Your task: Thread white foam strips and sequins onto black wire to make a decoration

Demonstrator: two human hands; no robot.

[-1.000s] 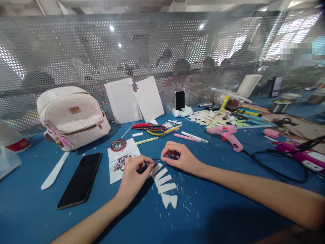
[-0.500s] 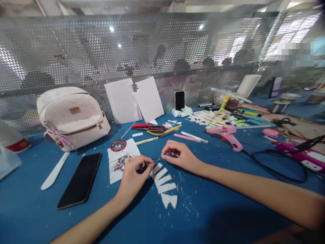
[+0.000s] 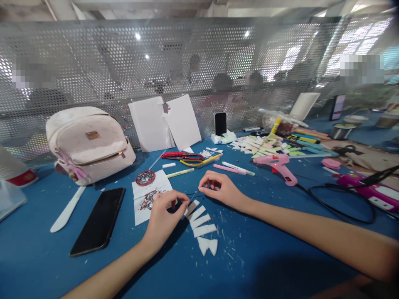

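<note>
My left hand is closed in a pinch on one end of a thin, wire-like strand. The fingertips of my right hand pinch its other end, and what else they hold is too small to make out. Just below the fingers lies a fan of white foam-like strips, with a white bow-shaped piece at its near end. Beside my left hand, a white paper sheet carries a pile of small mixed beads and a red-rimmed round dish of beads.
At left are a phone, a white plastic knife and a pale backpack. Red-handled pliers and markers lie beyond my hands. A pink glue gun with a black cable is at right, near a heap of foam scraps.
My right fingertips have shifted very slightly up and away from the left ones. My left hand and the foam strips look unmoved.
</note>
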